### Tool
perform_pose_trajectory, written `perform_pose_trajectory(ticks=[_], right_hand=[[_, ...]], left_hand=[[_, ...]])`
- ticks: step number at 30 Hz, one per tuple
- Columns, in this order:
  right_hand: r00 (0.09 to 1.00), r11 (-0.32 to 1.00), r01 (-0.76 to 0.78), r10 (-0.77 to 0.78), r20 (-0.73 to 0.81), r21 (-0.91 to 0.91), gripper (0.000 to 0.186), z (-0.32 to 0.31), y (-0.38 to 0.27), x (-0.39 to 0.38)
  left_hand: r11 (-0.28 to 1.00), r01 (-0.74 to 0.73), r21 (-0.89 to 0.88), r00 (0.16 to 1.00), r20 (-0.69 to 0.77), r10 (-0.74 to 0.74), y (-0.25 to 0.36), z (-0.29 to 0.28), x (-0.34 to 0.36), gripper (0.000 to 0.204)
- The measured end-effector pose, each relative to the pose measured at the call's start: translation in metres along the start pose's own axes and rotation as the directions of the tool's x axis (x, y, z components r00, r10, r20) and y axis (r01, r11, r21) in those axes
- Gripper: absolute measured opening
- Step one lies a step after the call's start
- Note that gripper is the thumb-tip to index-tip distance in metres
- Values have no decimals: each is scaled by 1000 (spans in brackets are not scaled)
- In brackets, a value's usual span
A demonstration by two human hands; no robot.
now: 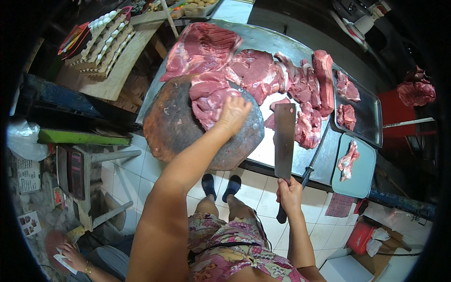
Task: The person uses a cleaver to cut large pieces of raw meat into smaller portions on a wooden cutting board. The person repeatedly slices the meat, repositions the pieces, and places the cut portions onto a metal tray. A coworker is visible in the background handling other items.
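A piece of raw meat (205, 97) lies on the round, dark wooden chopping block (164, 127). My left hand (235, 114) grips its right edge with curled fingers; the fingertips are partly hidden. In my right hand (289, 190) is a cleaver (284, 136), held by its black handle beyond the block's right side. The broad blade points away from me and is apart from the meat on the block. Behind the block, a large ribbed slab of meat (204, 44) and another big cut (256, 70) rest on the metal table (296, 44).
More cuts of meat (307, 124) lie right of the cleaver, beside a sharpening steel (314, 162). A metal tray (371, 110) and a pale green tray (361, 183) hold smaller pieces. Stacked egg trays (105, 44) stand far left. Another person's hand (73, 256) shows lower left.
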State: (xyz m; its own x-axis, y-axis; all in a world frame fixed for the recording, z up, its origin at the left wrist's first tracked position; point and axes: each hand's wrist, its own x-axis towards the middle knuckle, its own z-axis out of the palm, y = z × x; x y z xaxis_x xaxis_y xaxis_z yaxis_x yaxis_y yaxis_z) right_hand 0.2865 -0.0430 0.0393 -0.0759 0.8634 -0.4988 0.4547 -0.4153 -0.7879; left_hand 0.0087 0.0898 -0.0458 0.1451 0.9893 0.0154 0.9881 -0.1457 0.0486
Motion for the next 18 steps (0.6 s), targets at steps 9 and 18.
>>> perform_pose_trajectory(ticks=[9,18], right_hand=[[967,945,254,-254,26,-209,24,32,-4,6],[993,997,63,-68,99,49,22,77,-14,-6]], left_hand=[[843,83,-532,766,-507,-395,2,-2,-114,44],[298,545,-784,511,29,-859,12,32,-95,52]])
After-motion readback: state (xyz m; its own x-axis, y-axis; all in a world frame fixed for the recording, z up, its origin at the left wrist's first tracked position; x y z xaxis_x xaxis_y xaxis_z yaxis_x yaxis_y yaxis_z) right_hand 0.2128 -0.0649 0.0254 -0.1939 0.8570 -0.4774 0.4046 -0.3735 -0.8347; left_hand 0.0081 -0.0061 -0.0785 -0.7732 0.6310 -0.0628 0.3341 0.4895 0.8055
